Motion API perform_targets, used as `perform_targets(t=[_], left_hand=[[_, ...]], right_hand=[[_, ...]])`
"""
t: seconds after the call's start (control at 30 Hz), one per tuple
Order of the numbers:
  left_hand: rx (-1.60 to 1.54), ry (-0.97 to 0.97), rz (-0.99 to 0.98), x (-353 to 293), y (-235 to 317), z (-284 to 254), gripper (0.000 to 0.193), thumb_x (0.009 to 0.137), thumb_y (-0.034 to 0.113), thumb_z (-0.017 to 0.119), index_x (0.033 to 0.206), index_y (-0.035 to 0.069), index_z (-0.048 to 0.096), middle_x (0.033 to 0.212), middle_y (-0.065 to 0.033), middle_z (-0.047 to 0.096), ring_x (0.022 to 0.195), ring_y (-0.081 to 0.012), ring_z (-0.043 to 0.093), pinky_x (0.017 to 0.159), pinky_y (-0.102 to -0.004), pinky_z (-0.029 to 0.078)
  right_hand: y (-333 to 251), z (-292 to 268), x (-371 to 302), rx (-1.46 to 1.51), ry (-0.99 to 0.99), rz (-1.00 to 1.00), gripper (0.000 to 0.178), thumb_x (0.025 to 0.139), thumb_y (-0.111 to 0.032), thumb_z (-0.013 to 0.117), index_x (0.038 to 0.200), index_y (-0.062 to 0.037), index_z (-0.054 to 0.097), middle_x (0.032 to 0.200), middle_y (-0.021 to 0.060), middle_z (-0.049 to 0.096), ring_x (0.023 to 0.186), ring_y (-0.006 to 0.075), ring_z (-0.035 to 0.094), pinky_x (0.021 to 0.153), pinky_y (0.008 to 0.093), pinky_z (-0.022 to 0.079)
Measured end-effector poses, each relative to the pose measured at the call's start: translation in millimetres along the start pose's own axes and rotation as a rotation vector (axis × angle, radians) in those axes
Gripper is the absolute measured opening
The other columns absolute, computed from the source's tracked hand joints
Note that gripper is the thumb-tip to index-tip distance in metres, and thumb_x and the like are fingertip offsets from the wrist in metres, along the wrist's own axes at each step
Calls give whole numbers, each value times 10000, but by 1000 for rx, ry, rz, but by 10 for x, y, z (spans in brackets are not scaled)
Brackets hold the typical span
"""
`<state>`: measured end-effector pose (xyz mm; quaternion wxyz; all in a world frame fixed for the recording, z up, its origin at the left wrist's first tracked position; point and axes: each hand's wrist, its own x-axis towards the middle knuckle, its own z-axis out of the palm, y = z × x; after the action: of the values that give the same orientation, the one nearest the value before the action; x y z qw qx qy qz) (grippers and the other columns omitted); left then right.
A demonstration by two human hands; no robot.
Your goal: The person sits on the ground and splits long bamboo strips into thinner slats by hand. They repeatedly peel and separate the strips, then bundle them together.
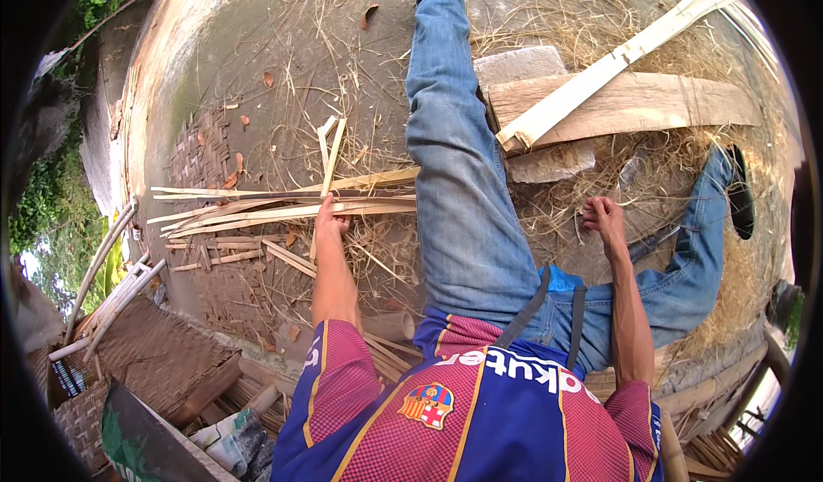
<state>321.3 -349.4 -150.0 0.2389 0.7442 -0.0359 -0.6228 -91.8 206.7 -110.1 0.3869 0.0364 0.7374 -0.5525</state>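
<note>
Here, left hand (333,219): at the bundle of strips (249,216), index finger laid along 1 upright strip (333,158), the other fingers curled; I cannot tell whether they pinch it.
Strips: long, thin, pale, lying crosswise on the ground (283,79) in a loose bundle; their left ends fan apart, their right ends meet the left leg (459,139).
Right hand (604,216): well apart from the bundle, above the shavings (566,192), fingers bent in toward the palm; whether anything is pinched there I cannot tell.
Dark tool (658,240): long and narrow, between the right forearm (630,310) and the right leg (690,268); its kind is unclear.
Legs: both in blue jeans, the left stretched toward the upper edge, the right out to the right.
Board (686,105): broad, brown, right of the left leg, with 2 pale blocks (519,63) (553,163) showing at its upper and lower edges.
Slat (630,51): pale, laid slantwise across the board, its lower end near the left leg.
Mat (201,149): woven, flat on the ground above the bundle's left part, a few brown leaves (231,180) near it.
Poles (116,298): pale, leaning at the far left.
Shirt (463,388): blue and red, with yellow lines.
</note>
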Motion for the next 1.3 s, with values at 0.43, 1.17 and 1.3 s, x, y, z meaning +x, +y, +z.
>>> perform_targets(t=[0.43, 1.17, 1.3], left_hand=[[-433, -421, 327, -595, 985, 130, 335, 992, 330, 626, 834, 62, 502, 701, -29, 561, 590, -175, 548, 741, -403, 597], [-129, 12, -9, -176, 9, 1430, 369, 831, 279, 843, 719, 29, 596, 545, 35, 488, 459, -82, 522, 506, -224, 518], [-194, -4, 28, -148, 36, 1470, 305, 824, 88, 742, 625, 103, 511, 516, 52, 473, 414, -78, 439, 484, -229, 495]], right_hand=[[-111, 101, -60, 7, 21, -36, 337, 1035, -337, 541, 1105, -22, 642, 975, 63, 696, 758, 118, 649, 664, 252, 538], [91, -56, -112, 5, 66, 24, 365, 1028, -378, 574, 1104, -26, 629, 954, 61, 689, 726, 107, 649, 650, 248, 548], [111, -125, -102, -5, 93, 29, 365, 1029, -372, 571, 1105, -19, 625, 955, 65, 691, 728, 112, 653, 647, 247, 546]])
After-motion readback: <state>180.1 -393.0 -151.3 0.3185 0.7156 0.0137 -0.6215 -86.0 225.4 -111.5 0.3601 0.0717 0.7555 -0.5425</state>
